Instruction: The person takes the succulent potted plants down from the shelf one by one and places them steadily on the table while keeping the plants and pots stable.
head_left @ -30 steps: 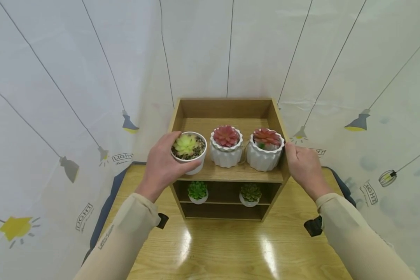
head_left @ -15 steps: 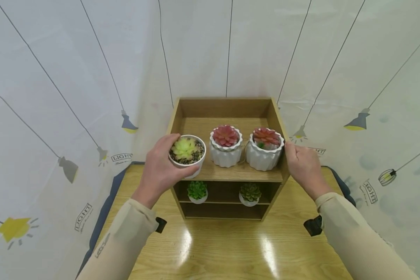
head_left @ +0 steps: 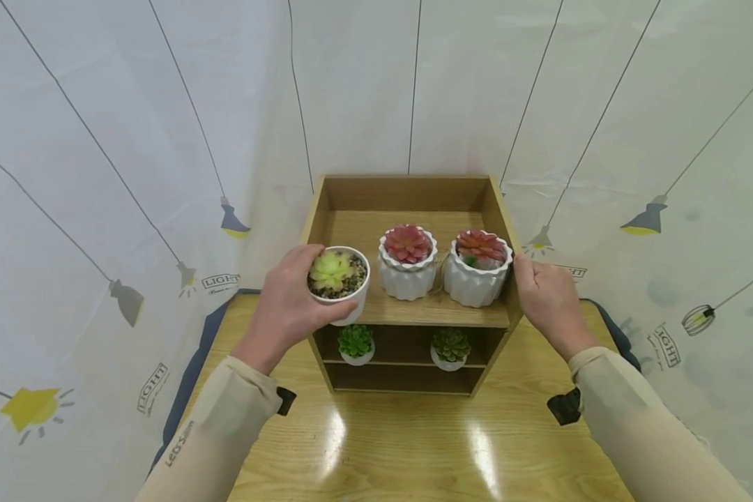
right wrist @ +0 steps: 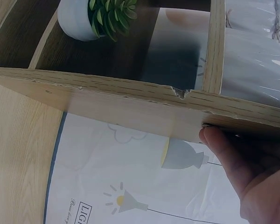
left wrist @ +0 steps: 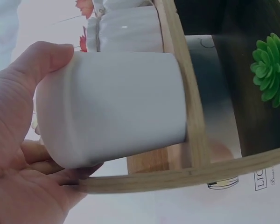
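My left hand [head_left: 291, 300] grips a smooth white pot [left wrist: 116, 105] with a light green succulent [head_left: 331, 270] in dark gravel. The pot is at the front left of the wooden shelf's [head_left: 408, 315] top level; whether its base touches the board is unclear. My right hand [head_left: 549, 300] holds the shelf's right side panel, its thumb on the outer face in the right wrist view; the other fingers are mostly hidden. Two ribbed white pots with red succulents, the middle pot [head_left: 408, 280] and the right pot [head_left: 475, 284], stand on the top level.
On the level below sit two small white pots, one with a bright green succulent [head_left: 355, 341], one with a darker green succulent [head_left: 450, 344]. The shelf stands on a wooden table [head_left: 408, 446]. Behind is a pale cloth [head_left: 364, 90] printed with lamps.
My left hand has drawn the light green succulent's pot towards the front edge of the shelf. My right hand and the other pots have stayed in place.
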Demonstrator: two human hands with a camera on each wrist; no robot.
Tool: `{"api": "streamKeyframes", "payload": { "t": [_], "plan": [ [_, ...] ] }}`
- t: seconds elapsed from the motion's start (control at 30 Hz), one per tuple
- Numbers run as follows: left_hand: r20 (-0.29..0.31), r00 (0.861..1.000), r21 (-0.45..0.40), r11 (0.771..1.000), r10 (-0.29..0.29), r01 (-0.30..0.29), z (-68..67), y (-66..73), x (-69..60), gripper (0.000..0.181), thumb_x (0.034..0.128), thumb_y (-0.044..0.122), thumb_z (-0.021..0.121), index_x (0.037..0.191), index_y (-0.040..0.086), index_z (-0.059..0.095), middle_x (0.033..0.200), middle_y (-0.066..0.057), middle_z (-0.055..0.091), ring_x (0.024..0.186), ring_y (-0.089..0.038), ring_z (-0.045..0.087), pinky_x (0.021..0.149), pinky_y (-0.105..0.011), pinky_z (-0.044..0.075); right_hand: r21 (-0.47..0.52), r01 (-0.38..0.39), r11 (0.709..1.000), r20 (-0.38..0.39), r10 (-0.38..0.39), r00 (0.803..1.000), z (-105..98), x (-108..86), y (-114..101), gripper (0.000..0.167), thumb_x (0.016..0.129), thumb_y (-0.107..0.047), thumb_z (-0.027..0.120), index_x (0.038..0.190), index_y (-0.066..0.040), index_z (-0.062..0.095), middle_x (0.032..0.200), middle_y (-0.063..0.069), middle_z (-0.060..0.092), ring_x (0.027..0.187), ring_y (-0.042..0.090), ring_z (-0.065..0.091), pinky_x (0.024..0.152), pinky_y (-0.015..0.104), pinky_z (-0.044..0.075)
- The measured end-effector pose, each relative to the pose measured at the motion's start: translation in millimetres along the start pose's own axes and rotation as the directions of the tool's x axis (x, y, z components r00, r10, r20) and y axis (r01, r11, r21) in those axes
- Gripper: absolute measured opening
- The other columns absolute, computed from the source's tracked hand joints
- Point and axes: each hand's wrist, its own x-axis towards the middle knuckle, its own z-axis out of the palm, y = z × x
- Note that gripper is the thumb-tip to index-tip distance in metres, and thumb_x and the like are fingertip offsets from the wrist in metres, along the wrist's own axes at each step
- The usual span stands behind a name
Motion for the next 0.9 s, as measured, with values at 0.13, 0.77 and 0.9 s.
{"api": "streamKeyframes", "payload": {
  "t": [0.13, 0.77, 0.9],
  "plan": [
    [0.006, 1.0, -0.001, 1.0, 0.013, -0.013, -0.9, 3.1, -1.6, 0.085, 0.0698, 0.031, 0.096, 0.137, 0.001, 0.054, 0.134, -0.013, 0.057, 0.111, -0.029, 0.059, 0.096, -0.046, 0.055, -0.004, -0.003, 1.0, -0.001, 0.003, 1.0, 0, -0.1, 0, 0.061, 0.111, -0.031, 0.03, 0.053, -0.012, 0.036, 0.049, -0.004, 0.03, 0.046, 0.016, 0.029, 0.044, 0.03, 0.023],
    [-0.051, 0.992, -0.024, 0.993, 0.116, -0.117, 2.1, 5.3, -10.3, 0.091, 0.0655, 0.025, 0.097, 0.14, -0.003, 0.054, 0.142, -0.016, 0.056, 0.121, -0.03, 0.058, 0.101, -0.047, 0.054, -0.011, 0.028, 1.0, -0.047, -0.029, 0.998, 1, 0.0, 0, 0.062, 0.11, -0.028, 0.032, 0.05, -0.012, 0.036, 0.046, -0.006, 0.029, 0.045, 0.016, 0.028, 0.044, 0.03, 0.023],
    [-0.068, 0.988, -0.023, 0.99, 0.138, -0.139, 3.6, 3.9, -12.6, 0.089, 0.0644, 0.026, 0.098, 0.138, -0.003, 0.056, 0.14, -0.016, 0.057, 0.121, -0.03, 0.058, 0.1, -0.047, 0.054, -0.004, 0.024, 1.0, -0.043, -0.024, 0.999, 1, 0.0, 0, 0.062, 0.11, -0.028, 0.032, 0.05, -0.012, 0.036, 0.046, -0.006, 0.029, 0.045, 0.016, 0.028, 0.044, 0.03, 0.023]
  ]
}}
